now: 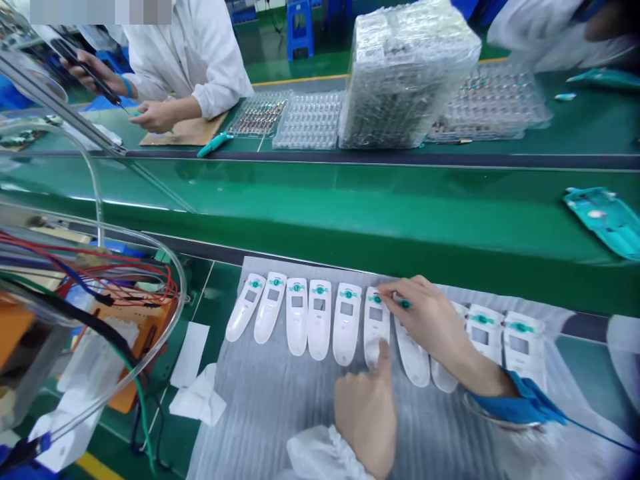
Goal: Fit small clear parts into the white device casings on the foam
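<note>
A row of white handheld devices with small grey screens and teal buttons lies on a grey foam sheet [260, 413]. My left hand [367, 410] has its index finger stretched onto the lower body of one white device [376, 330], its other fingers curled in. Over the top of that same device, my right hand [425, 313] has thumb and fingers pinched at the teal button; whatever is between the fingertips is too small to make out. A blue band circles the right wrist. My right forearm and hand partly hide the devices to the right.
Wires and a clear tube [175, 327] crowd the left side, near white paper scraps [190, 353]. A teal shell [607, 220] lies at right on the green belt [350, 207]. Beyond it stand a wrapped stack [405, 80], clear trays [310, 120] and a person holding a tool.
</note>
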Action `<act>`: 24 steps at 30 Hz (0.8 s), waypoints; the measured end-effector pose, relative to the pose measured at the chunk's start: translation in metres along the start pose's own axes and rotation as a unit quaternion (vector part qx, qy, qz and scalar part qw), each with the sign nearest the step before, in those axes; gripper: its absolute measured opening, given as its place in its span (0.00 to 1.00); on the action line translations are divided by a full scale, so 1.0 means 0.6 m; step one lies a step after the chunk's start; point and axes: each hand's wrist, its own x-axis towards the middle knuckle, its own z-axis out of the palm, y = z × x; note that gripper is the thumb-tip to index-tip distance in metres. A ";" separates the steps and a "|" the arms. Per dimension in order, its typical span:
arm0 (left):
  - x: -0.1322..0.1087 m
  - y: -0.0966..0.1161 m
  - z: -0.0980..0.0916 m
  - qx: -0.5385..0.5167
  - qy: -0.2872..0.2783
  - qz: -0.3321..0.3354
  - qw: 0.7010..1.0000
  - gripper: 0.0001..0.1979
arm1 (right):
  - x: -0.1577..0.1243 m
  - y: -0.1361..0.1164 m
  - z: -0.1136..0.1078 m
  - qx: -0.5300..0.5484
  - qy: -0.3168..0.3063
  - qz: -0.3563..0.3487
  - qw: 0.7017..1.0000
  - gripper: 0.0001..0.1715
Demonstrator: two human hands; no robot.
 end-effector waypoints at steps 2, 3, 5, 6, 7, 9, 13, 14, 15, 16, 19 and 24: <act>0.002 0.001 0.006 0.005 -0.007 -0.009 1.000 0.38 | 0.002 -0.003 0.002 -0.011 0.004 -0.010 1.000 0.10; 0.002 0.000 0.009 0.007 -0.010 -0.012 1.000 0.38 | 0.003 -0.004 0.001 -0.017 0.006 -0.016 1.000 0.10; 0.004 -0.002 0.014 0.012 -0.015 -0.018 1.000 0.39 | 0.005 -0.005 0.000 -0.032 0.008 -0.029 0.999 0.11; 0.005 -0.003 0.016 0.016 -0.019 -0.019 1.000 0.39 | 0.006 -0.004 -0.001 -0.040 0.007 -0.035 0.999 0.11; 0.006 -0.003 0.017 0.018 -0.024 -0.019 0.999 0.39 | 0.007 -0.004 -0.001 -0.048 0.005 -0.042 0.998 0.11; 0.009 -0.002 0.020 0.022 -0.029 -0.016 0.999 0.39 | 0.009 -0.003 -0.001 -0.058 0.002 -0.053 0.997 0.11; 0.010 -0.001 0.031 0.038 -0.021 -0.016 0.999 0.40 | 0.008 -0.003 -0.001 -0.071 0.008 -0.066 0.995 0.11; 0.010 -0.001 0.035 0.043 -0.020 -0.016 0.999 0.41 | 0.008 -0.003 -0.001 -0.073 0.011 -0.070 0.995 0.11; 0.010 -0.002 0.039 0.047 -0.018 -0.015 0.999 0.41 | 0.007 -0.003 -0.002 -0.073 0.013 -0.075 0.994 0.11; 0.010 -0.003 0.042 0.051 -0.016 -0.014 0.998 0.41 | 0.006 -0.003 -0.003 -0.072 0.014 -0.080 0.994 0.11; 0.012 -0.006 0.049 0.066 -0.008 -0.013 0.998 0.40 | 0.004 -0.003 -0.005 -0.059 0.018 -0.088 0.994 0.12; 0.016 -0.011 0.057 0.076 0.012 -0.017 0.997 0.35 | 0.002 0.002 0.003 -0.018 0.030 -0.029 0.999 0.13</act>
